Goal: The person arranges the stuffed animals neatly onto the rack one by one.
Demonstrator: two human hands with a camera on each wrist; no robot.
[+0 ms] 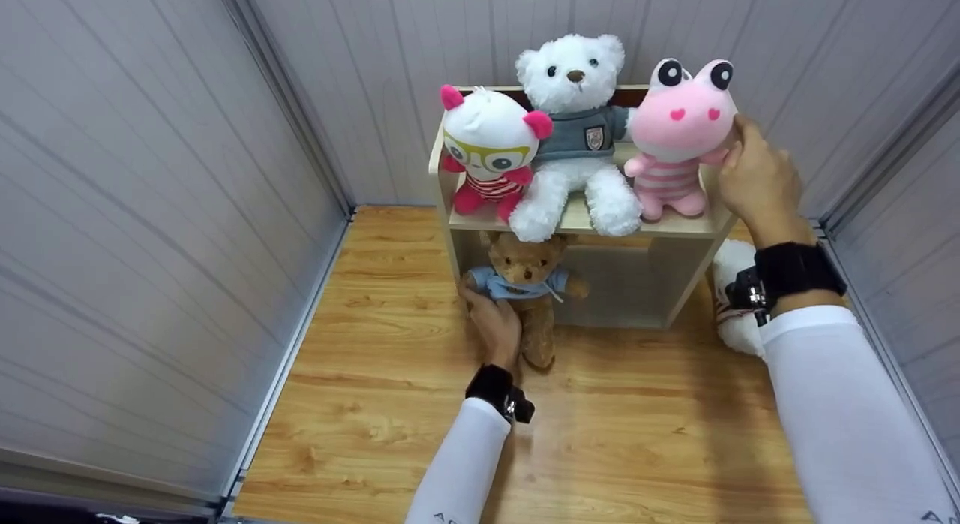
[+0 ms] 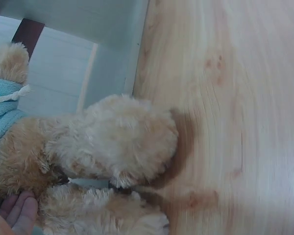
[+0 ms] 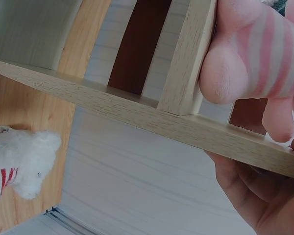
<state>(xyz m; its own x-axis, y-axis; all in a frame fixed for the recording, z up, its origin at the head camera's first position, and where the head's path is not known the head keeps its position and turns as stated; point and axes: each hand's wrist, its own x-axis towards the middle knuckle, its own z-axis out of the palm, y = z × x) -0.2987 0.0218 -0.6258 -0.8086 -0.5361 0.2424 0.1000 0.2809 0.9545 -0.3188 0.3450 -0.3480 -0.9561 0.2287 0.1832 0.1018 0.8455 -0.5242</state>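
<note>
A brown teddy bear (image 1: 534, 321) in a light blue hoodie leans into the lower compartment of a small wooden shelf (image 1: 577, 230), its legs reaching onto the floor. My left hand (image 1: 495, 325) holds the bear by its side; the left wrist view shows my fingertips (image 2: 25, 210) against its fur. At the shelf's right side panel (image 3: 112, 108), my right hand (image 1: 761, 171) grips the edge beside a pink frog plush (image 1: 679, 134). On the upper level with the frog sit a white bear (image 1: 574, 171) in a grey sweater and a panda plush (image 1: 491, 152) with yellow glasses.
A white plush (image 3: 27, 159) with red stripes lies on the wooden floor (image 1: 360, 359) right of the shelf, partly behind my right wrist in the head view. Grey panel walls (image 1: 150, 209) stand left, right and behind.
</note>
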